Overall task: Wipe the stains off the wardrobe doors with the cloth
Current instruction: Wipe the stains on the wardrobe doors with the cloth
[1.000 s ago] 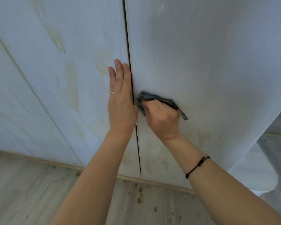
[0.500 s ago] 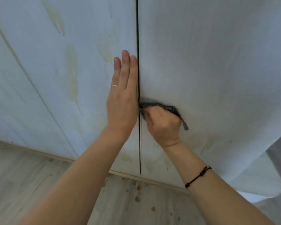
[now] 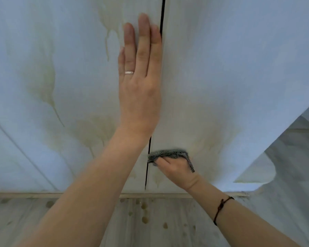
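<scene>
Speckled grey cloth (image 3: 169, 154) bunched in right hand (image 3: 176, 169) grip against smooth streaked door (image 3: 239, 68); left hand (image 3: 139, 90) pressed flat.

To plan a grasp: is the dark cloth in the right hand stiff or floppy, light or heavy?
Probably floppy: the cloth bunches under the right hand and one corner dangles loose. Likely light: the wad looks thin and fits one hand.

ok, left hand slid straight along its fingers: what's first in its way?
Looks free: the left hand lies flat on the white left wardrobe door, fingers pointing up beside the door gap; only bare panel ahead to the frame's top. The yellowish drip stain sits left of that line.
</scene>
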A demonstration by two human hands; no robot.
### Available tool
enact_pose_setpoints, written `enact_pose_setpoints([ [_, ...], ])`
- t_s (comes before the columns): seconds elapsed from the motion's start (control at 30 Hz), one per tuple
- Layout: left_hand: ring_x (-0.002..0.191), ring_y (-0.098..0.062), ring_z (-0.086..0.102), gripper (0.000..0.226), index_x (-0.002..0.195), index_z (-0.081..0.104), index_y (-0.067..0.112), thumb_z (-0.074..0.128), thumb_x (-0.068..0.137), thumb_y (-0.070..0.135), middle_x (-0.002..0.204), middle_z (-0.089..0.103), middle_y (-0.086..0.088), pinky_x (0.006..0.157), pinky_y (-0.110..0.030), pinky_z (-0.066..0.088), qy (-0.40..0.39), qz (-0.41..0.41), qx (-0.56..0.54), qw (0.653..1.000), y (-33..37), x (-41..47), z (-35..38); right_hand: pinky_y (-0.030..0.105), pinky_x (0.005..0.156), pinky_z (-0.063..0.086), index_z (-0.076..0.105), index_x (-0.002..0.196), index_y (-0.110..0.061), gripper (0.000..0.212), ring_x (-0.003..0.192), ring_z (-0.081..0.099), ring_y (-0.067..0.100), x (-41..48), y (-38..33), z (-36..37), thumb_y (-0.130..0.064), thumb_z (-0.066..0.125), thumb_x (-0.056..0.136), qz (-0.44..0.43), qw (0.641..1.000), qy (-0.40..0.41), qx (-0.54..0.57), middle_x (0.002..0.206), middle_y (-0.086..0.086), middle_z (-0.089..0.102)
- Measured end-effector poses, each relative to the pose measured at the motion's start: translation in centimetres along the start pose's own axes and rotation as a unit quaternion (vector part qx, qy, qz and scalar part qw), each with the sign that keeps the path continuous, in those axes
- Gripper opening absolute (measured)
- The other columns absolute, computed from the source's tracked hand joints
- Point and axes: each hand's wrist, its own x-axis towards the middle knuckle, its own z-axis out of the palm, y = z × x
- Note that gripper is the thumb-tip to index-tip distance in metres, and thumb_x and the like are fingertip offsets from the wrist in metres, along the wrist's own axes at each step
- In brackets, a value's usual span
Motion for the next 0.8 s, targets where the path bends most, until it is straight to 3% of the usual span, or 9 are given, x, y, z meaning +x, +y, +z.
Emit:
enact_pose_setpoints([
  [0.07, 0.147, -0.040, 0.027, 0.062, 0.151, 0.035, 0.000, 0.037, 0.093, -0.021, 0.158, 0.034, -0.018, 0.122, -0.046, 0.023, 0.009, 0.000, -0.007, 1.000, -0.1, 0.1, 0.0, 0.029, 0.043, 0.042, 0.072, 0.085, -0.021, 0.015, 0.053, 0.058, 0.016, 0.5, 0.1, -1.0, -0.025, 0.063, 0.096, -0.005, 1.000, -0.010, -0.022, 0.065, -0.007, 0.061],
  [0.13, 0.148, -0.038, 0.028, 0.062, 0.151, 0.036, 0.001, 0.037, 0.093, -0.021, 0.157, 0.035, -0.017, 0.121, -0.046, 0.024, 0.013, -0.002, -0.009, 1.000, -0.1, 0.1, 0.0, 0.029, 0.041, 0.043, 0.073, 0.087, -0.022, 0.008, 0.054, 0.061, 0.017, 2.4, 0.1, -3.0, -0.027, 0.068, 0.091, -0.015, 0.998, 0.010, -0.063, 0.067, -0.008, 0.065],
  [0.27, 0.148, -0.036, 0.027, 0.052, 0.152, 0.034, 0.001, 0.039, 0.101, -0.009, 0.158, 0.033, -0.016, 0.120, -0.046, 0.025, -0.020, 0.048, 0.005, 0.999, -1.6, -0.8, -0.2, 0.030, 0.046, 0.046, 0.076, 0.087, -0.018, 0.005, 0.055, 0.062, 0.015, 9.3, 1.1, -6.4, -0.023, 0.076, 0.087, 0.032, 0.979, 0.188, -0.067, 0.066, -0.007, 0.067],
  [0.33, 0.149, -0.036, 0.025, 0.048, 0.153, 0.032, 0.001, 0.037, 0.105, -0.002, 0.159, 0.031, -0.017, 0.121, -0.045, 0.024, -0.048, 0.069, 0.017, 0.996, -2.2, -1.6, -0.6, 0.029, 0.047, 0.043, 0.075, 0.089, -0.016, 0.004, 0.053, 0.058, 0.015, 10.7, 0.9, -6.6, -0.019, 0.076, 0.086, 0.053, 0.969, 0.238, -0.049, 0.063, -0.006, 0.065],
  [0.43, 0.150, -0.036, 0.022, 0.048, 0.154, 0.029, 0.001, 0.026, 0.106, 0.000, 0.160, 0.028, -0.017, 0.121, -0.046, 0.024, -0.067, 0.075, 0.042, 0.994, -2.2, -2.2, -0.9, 0.030, 0.049, 0.047, 0.075, 0.085, -0.016, 0.008, 0.053, 0.061, 0.017, 8.2, 0.5, -4.6, -0.022, 0.073, 0.090, 0.007, 0.975, 0.217, -0.050, 0.064, -0.005, 0.066],
  [0.57, 0.149, -0.038, 0.024, 0.051, 0.153, 0.030, 0.000, 0.022, 0.103, -0.007, 0.159, 0.029, -0.019, 0.120, -0.048, 0.026, -0.057, 0.064, 0.051, 0.995, -1.7, -2.1, -0.9, 0.032, 0.047, 0.049, 0.070, 0.077, -0.023, 0.017, 0.054, 0.062, 0.020, 2.9, 0.1, -1.5, -0.033, 0.073, 0.090, 0.005, 0.995, 0.072, -0.068, 0.063, -0.006, 0.064],
  [0.63, 0.149, -0.038, 0.023, 0.051, 0.153, 0.030, -0.001, 0.015, 0.104, -0.003, 0.160, 0.028, -0.020, 0.120, -0.048, 0.025, -0.063, 0.069, 0.049, 0.994, -1.7, -2.0, -1.1, 0.032, 0.043, 0.046, 0.065, 0.073, -0.022, 0.020, 0.050, 0.059, 0.021, 3.2, 0.0, -2.0, -0.032, 0.073, 0.090, 0.014, 0.996, 0.059, -0.061, 0.058, -0.006, 0.060],
  [0.8, 0.149, -0.040, 0.023, 0.055, 0.152, 0.031, -0.003, 0.016, 0.100, -0.010, 0.159, 0.029, -0.022, 0.121, -0.049, 0.024, -0.083, 0.085, 0.040, 0.992, -2.2, -3.2, -1.3, 0.032, 0.045, 0.042, 0.070, 0.087, -0.014, 0.011, 0.049, 0.056, 0.021, 11.1, 2.6, -9.5, -0.020, 0.066, 0.095, 0.137, 0.956, 0.260, -0.011, 0.059, -0.001, 0.059],
])
